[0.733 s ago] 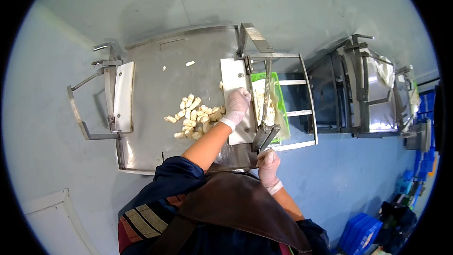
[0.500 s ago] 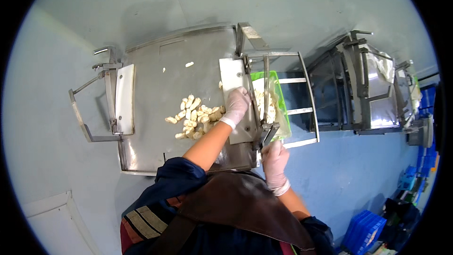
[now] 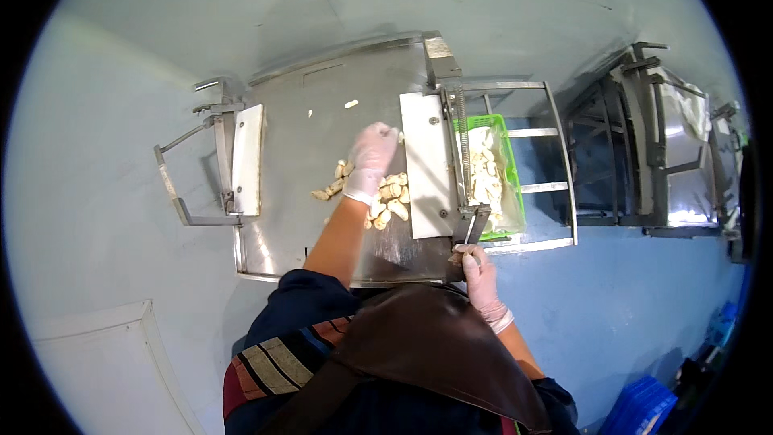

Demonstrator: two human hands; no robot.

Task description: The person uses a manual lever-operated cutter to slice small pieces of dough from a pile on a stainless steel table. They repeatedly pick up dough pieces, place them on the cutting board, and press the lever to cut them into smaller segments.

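My left hand (image 3: 372, 157), in a thin pale glove, is over the steel table, just left of a white cutting board (image 3: 425, 177). Its fingers are curled closed; what they hold, if anything, is hidden. Stubby, cream-coloured food pieces (image 3: 394, 193) lie heaped below and beside that hand. At the board's right side stands a metal lever cutter (image 3: 460, 145). My right hand (image 3: 481, 280), gloved too, closes around the near end of its lever. Past the cutter, a green basket (image 3: 514, 193) holds many pale cut pieces (image 3: 485, 173).
A second white board with a metal lever frame (image 3: 248, 161) is fixed at the table's left side. Two small white scraps lie farther back on the steel tabletop (image 3: 322, 101). A metal rack (image 3: 555, 153) extends right of the basket; another steel cutting station (image 3: 644, 145) stands beyond.
My left hand has moved left off the white board to the heap of pieces. My right hand stays at the lever's near end. The whole view has shifted slightly.
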